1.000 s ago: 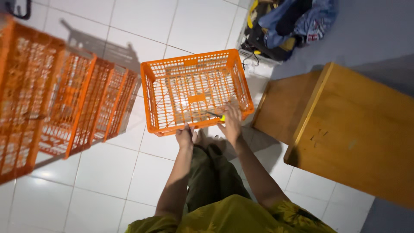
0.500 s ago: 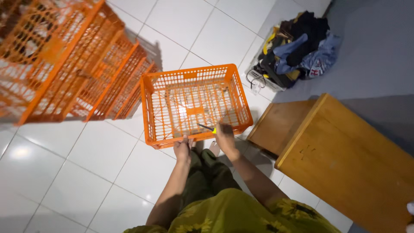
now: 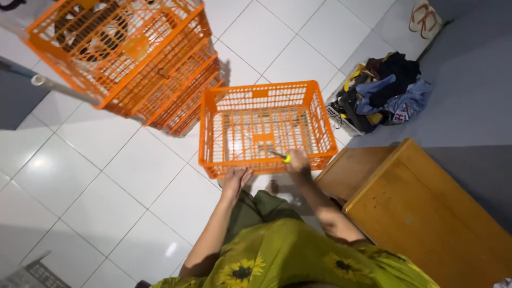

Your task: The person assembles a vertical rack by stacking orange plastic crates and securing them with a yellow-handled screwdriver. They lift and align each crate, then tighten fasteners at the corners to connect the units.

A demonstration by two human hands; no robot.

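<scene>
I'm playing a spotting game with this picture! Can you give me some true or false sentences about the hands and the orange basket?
1. The orange crate in front of the person stands on white floor tiles. True.
2. The right hand holds a small tool with a yellow handle. True.
3. The left hand is deep inside the crate. False: it rests at the crate's near wall, outside.
4. A wooden table stands on the person's left. False: it is on the right.
5. More orange crates are stacked nearby. True.

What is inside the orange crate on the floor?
The crate looks nearly empty: white tiles show through its mesh bottom. The right hand holds a yellow-handled tool at its near edge. The near wall hides whatever sits low behind it.
</scene>
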